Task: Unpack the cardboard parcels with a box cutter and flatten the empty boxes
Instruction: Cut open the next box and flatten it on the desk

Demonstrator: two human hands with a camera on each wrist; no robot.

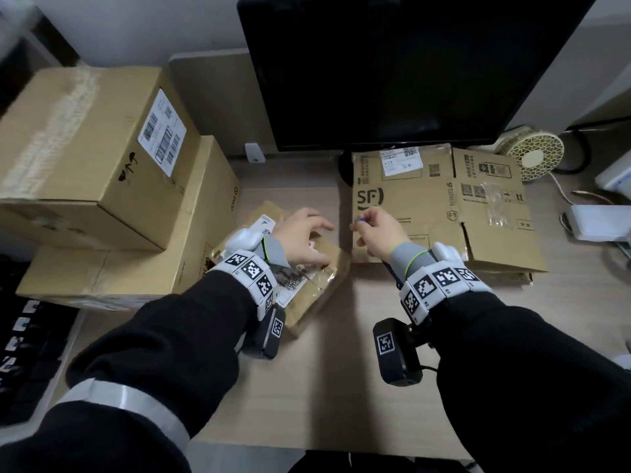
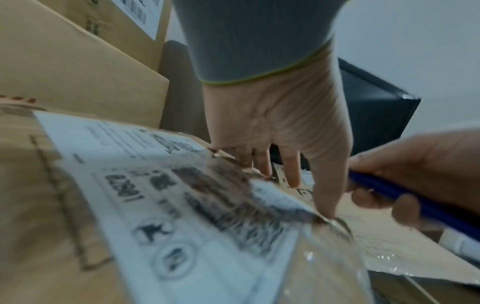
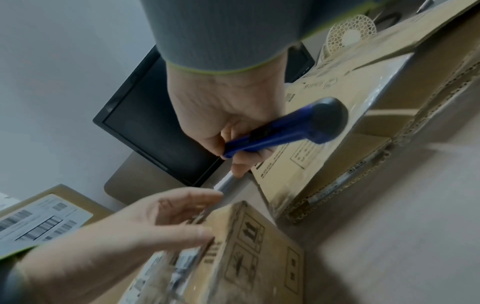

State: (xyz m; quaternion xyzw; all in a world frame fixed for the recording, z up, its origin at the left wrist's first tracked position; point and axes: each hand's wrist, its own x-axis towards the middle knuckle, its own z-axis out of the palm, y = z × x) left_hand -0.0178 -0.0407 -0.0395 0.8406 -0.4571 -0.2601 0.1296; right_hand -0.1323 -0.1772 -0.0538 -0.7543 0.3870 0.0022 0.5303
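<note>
A small brown parcel (image 1: pixel 319 288) with a white shipping label (image 2: pixel 166 207) and clear tape lies at the middle of the desk. My left hand (image 1: pixel 312 238) rests on its top with the fingers spread and fairly straight, reaching over the far edge. To its right, slightly above the desk, my right hand (image 1: pixel 370 228) grips a blue box cutter (image 3: pixel 283 128). The cutter's front end points left toward the parcel, and its dark butt sticks out behind the hand. I cannot see a blade. A flattened SF box (image 1: pixel 430 206) lies beyond the right hand.
Two large sealed cartons (image 1: pixel 88 148) are stacked at the left, touching the small parcel's side. A black monitor (image 1: pixel 392 63) stands at the back, a small fan (image 1: pixel 534 155) and a white adapter (image 1: pixel 597 221) at the right. A keyboard (image 1: pixel 20 353) lies far left.
</note>
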